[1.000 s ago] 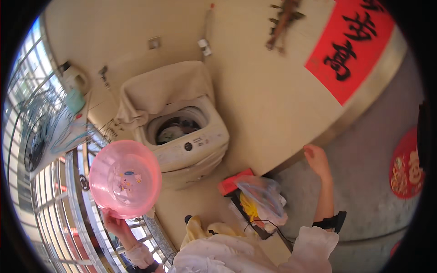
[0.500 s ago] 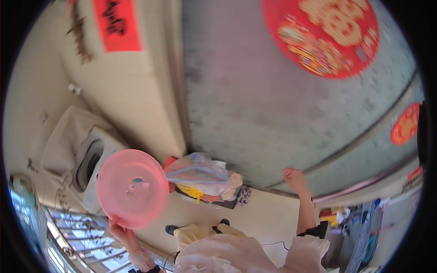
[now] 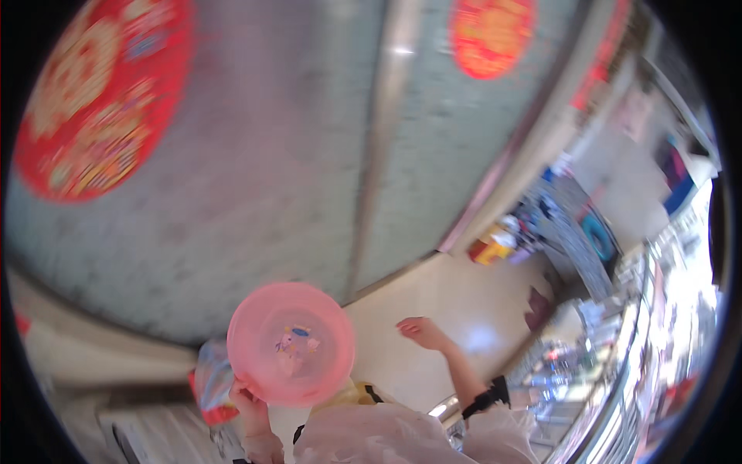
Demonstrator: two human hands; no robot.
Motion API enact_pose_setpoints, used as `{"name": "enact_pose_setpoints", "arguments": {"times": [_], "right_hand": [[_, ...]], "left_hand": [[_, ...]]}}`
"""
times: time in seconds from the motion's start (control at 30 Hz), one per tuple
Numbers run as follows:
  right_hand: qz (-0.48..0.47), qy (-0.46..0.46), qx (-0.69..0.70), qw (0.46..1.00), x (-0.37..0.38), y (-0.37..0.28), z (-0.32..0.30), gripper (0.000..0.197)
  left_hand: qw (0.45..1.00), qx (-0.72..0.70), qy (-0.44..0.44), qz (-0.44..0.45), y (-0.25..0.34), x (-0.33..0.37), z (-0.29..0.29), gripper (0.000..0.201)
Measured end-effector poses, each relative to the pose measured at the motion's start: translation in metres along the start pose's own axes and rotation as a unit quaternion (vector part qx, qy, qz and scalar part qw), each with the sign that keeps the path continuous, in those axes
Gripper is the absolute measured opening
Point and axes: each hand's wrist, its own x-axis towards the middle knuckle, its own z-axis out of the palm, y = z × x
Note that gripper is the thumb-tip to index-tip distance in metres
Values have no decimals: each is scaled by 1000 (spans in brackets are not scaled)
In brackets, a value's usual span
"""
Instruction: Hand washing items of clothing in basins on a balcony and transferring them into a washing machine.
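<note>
A round pink plastic basin (image 3: 331,357) with small cartoon figures printed on its bottom is in front of me, left of the middle. My left hand (image 3: 249,402) grips its rim at the lower left, so the inside of the basin faces up toward me. To the right of the basin, my right hand (image 3: 421,331) hangs in the air above the pale floor, touching nothing. Its fingers point left and are loosely bent, a little apart, with nothing in them.
Glass-like grey door panels (image 3: 270,178) with round red decorations (image 3: 108,100) stand ahead. Bagged items (image 3: 212,375) lie on the floor behind the basin at left. Colourful packages (image 3: 495,243) and a grey bin-like container (image 3: 576,232) stand at right, near a bright railing (image 3: 630,348).
My view has swung to the right; the washing machine at left has mostly left the view and the railing now shows at right. The basin stays in my left hand, now nearer my body's middle.
</note>
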Motion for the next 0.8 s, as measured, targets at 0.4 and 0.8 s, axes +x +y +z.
{"name": "enact_pose_setpoints", "arguments": {"times": [0.4, 0.8], "right_hand": [[172, 124, 295, 932, -18, 46, -103, 41], [174, 303, 506, 788, -37, 156, -210, 35]], "left_hand": [[952, 176, -140, -210, -207, 100, 186, 12], [873, 249, -278, -315, -395, 115, 359, 31]]}}
